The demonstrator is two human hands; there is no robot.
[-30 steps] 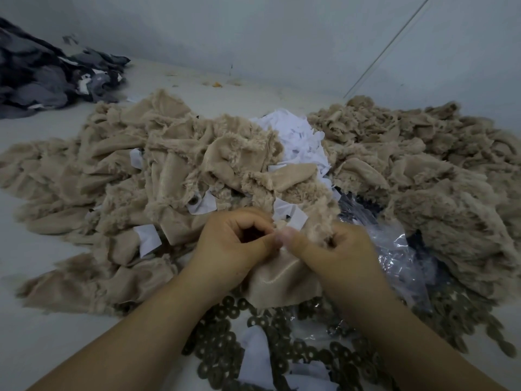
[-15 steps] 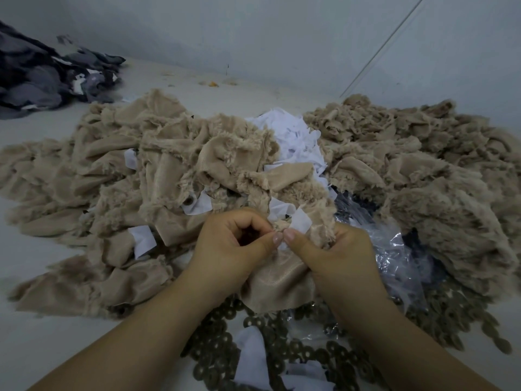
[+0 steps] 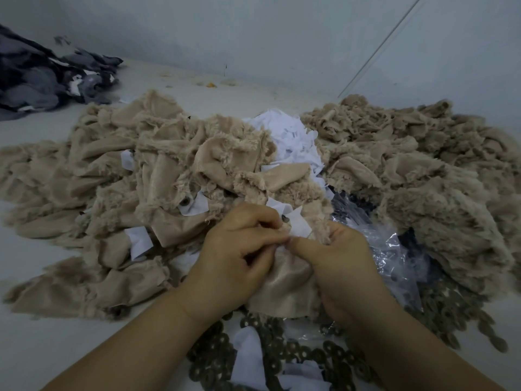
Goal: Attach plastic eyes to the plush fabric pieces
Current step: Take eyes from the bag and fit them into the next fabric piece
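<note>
Nearest the camera, a scatter of dark ring-shaped washers (image 3: 284, 359) lies on the counter (image 3: 42, 334), just in front of the plush piece in hand, with white paper scraps (image 3: 251, 359) among them.

Just beyond the washers, the plush piece (image 3: 284, 289) hangs between both hands, its smooth backing facing the camera. The left hand (image 3: 236, 258) has its fingers curled and pinches the top edge of the piece. The right hand (image 3: 338, 255) grips the same edge from the other side, its thumb pointing at the left thumb, so the two hands meet almost tip to tip. Just behind the left fingers a small dark stud (image 3: 285, 219) shows, likely an eye post; I cannot tell whether it is seated.

To the right of the piece lies a crumpled clear plastic bag (image 3: 394, 249). Behind the piece, a tan plush heap (image 3: 158, 170) spreads left, some pieces carrying white tags and dark studs. A second plush heap (image 3: 423, 170) lies behind and to the right, with a mound of white paper (image 3: 287, 139) between the two.

The step looks like pressing an eye through the fabric, or locking it. The next move probably calls for a washer from the near scatter, pushed firmly onto the post while the fabric is held taut.
</note>
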